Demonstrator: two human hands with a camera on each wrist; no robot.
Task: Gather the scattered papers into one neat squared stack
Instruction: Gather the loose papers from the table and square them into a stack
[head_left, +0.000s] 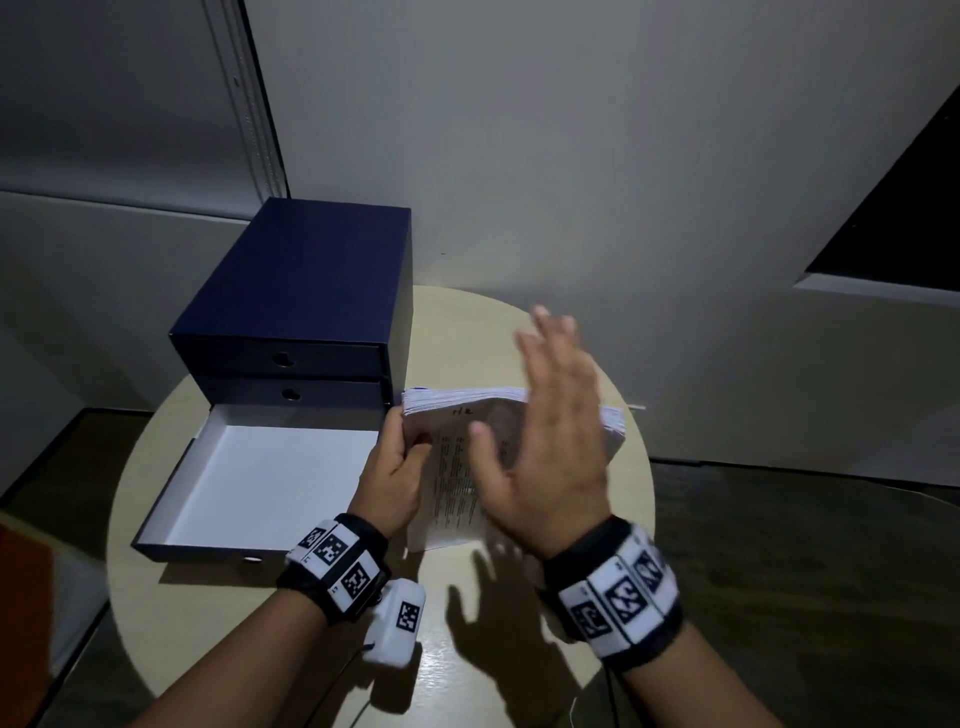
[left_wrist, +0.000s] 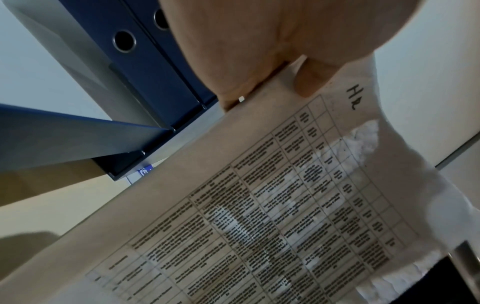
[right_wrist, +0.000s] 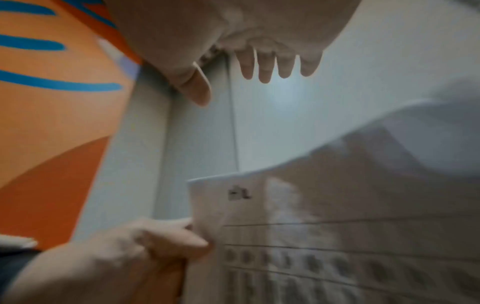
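Observation:
A thick stack of printed papers (head_left: 452, 467) stands tilted up on the round beige table (head_left: 519, 649), its top sheet a table of text marked by hand at one corner (left_wrist: 353, 98). My left hand (head_left: 397, 467) grips the stack's left edge, thumb on the front sheet (left_wrist: 309, 82). The same grip shows in the right wrist view (right_wrist: 166, 242) on the stack (right_wrist: 337, 236). My right hand (head_left: 550, 415) hovers open in front of the stack's right part, fingers spread and straight (right_wrist: 265, 65), blurred, touching nothing that I can see.
A dark blue drawer box (head_left: 301, 296) stands at the table's back left. Its lowest drawer (head_left: 260, 478) is pulled out, white inside, next to the stack. A white wall lies behind; an orange surface (right_wrist: 52, 123) shows at left.

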